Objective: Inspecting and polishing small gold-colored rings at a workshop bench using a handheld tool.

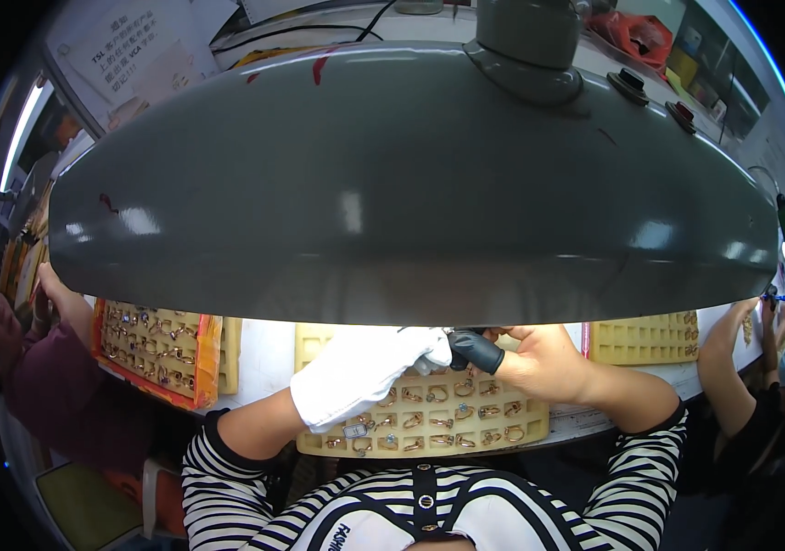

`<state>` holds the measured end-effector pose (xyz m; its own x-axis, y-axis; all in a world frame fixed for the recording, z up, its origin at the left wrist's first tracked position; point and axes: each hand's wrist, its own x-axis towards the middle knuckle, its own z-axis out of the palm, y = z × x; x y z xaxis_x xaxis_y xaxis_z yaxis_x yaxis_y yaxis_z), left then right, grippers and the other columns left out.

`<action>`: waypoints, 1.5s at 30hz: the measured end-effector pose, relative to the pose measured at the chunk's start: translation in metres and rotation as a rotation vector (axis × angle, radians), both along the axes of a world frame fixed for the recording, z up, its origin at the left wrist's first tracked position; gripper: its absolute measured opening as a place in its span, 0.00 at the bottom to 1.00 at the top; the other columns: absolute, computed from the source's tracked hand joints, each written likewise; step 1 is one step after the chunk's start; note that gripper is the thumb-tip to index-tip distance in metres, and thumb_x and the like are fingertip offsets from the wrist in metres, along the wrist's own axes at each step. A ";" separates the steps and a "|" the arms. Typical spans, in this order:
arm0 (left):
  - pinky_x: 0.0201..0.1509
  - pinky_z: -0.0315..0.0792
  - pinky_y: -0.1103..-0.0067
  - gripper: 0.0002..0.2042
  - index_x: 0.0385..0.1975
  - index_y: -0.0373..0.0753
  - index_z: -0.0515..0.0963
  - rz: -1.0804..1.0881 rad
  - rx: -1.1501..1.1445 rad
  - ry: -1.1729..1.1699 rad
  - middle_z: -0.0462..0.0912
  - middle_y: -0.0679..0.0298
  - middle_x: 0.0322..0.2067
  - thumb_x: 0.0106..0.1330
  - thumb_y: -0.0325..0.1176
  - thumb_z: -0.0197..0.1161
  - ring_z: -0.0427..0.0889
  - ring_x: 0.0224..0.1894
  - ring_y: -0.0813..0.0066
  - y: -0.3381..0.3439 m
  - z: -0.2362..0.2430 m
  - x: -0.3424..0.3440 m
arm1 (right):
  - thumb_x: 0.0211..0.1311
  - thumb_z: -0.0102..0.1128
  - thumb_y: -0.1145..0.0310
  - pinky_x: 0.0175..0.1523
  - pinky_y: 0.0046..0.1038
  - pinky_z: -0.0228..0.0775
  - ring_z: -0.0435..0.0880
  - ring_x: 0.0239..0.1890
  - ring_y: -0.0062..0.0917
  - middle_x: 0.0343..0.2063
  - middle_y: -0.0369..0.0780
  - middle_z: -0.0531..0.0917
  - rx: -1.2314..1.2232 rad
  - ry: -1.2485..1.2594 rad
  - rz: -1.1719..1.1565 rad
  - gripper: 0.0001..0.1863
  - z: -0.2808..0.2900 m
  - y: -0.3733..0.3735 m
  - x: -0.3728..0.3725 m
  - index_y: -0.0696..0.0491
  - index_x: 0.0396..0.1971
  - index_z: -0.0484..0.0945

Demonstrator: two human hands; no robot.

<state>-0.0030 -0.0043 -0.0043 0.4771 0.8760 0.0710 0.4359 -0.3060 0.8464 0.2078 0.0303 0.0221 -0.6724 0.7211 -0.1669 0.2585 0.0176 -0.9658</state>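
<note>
1. Head view: showing a white-gloved left hand and a right hand with black-covered fingers, brought together above the near yellow tray.
2. Curled inward, fingertips nearly meeting on both sides; cannot tell from here about any small piece grasped between them.
3. Below and nearer the body: rows of rings set in tray slots, with a small white tag among them.
4. Could let something small slip onto the rings, from a loose pinch or slippery glove cloth.
5. Could snag a ring or the tag with the loose glove cuff, from lowering the left wrist too far.
6. Could jolt the tray, from leaning the striped shirt against the near rim.
7. Closed off above and ahead by the grey lamp hood; risky for quick lifting.
8. Freer leftward, over bare white table, up to the orange-edged tray; tighter rightward, toward another yellow tray.
</note>
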 end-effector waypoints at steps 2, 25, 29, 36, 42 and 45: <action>0.34 0.72 0.80 0.16 0.47 0.44 0.69 -0.080 0.040 0.142 0.78 0.63 0.29 0.59 0.29 0.47 0.78 0.29 0.71 0.004 0.004 -0.002 | 0.55 0.49 0.68 0.33 0.20 0.66 0.73 0.27 0.15 0.24 0.34 0.77 -0.041 -0.099 -0.030 0.11 0.002 0.005 0.000 0.56 0.35 0.75; 0.40 0.69 0.82 0.16 0.43 0.40 0.75 0.112 -0.463 -0.162 0.79 0.63 0.36 0.60 0.43 0.55 0.76 0.36 0.79 0.002 0.011 0.003 | 0.39 0.54 0.75 0.22 0.23 0.67 0.76 0.18 0.23 0.18 0.37 0.76 1.228 -0.217 0.057 0.08 -0.010 0.010 0.007 0.56 0.25 0.76; 0.36 0.69 0.85 0.16 0.44 0.39 0.74 0.092 -0.387 -0.254 0.79 0.63 0.33 0.59 0.41 0.56 0.75 0.32 0.81 0.003 0.011 0.005 | 0.37 0.54 0.74 0.15 0.17 0.64 0.75 0.16 0.18 0.19 0.35 0.76 1.525 -0.121 0.006 0.06 -0.014 0.013 0.003 0.53 0.21 0.74; 0.36 0.71 0.86 0.14 0.39 0.35 0.76 0.126 -0.193 -0.093 0.81 0.63 0.31 0.56 0.35 0.60 0.77 0.32 0.81 -0.002 0.015 0.011 | 0.56 0.47 0.69 0.31 0.23 0.68 0.76 0.22 0.22 0.21 0.39 0.78 0.341 -0.159 0.011 0.14 -0.016 0.009 0.003 0.52 0.43 0.74; 0.33 0.68 0.86 0.15 0.42 0.41 0.75 0.129 -0.212 -0.043 0.79 0.66 0.30 0.61 0.42 0.53 0.74 0.28 0.83 0.000 0.015 0.009 | 0.47 0.53 0.73 0.26 0.27 0.67 0.76 0.19 0.27 0.20 0.41 0.76 0.666 -0.214 0.003 0.12 -0.016 0.012 0.002 0.55 0.35 0.76; 0.29 0.67 0.86 0.16 0.41 0.41 0.76 0.166 -0.240 -0.007 0.78 0.67 0.25 0.61 0.44 0.53 0.70 0.24 0.85 0.000 0.015 0.010 | 0.32 0.56 0.76 0.18 0.26 0.64 0.74 0.16 0.25 0.18 0.39 0.76 1.298 -0.087 -0.006 0.07 -0.022 0.018 0.004 0.55 0.19 0.73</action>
<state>0.0067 -0.0044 0.0106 0.3262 0.9342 -0.1446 0.4573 -0.0221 0.8890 0.2121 0.0481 -0.0002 -0.6908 0.3911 0.6082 0.3227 0.9194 -0.2247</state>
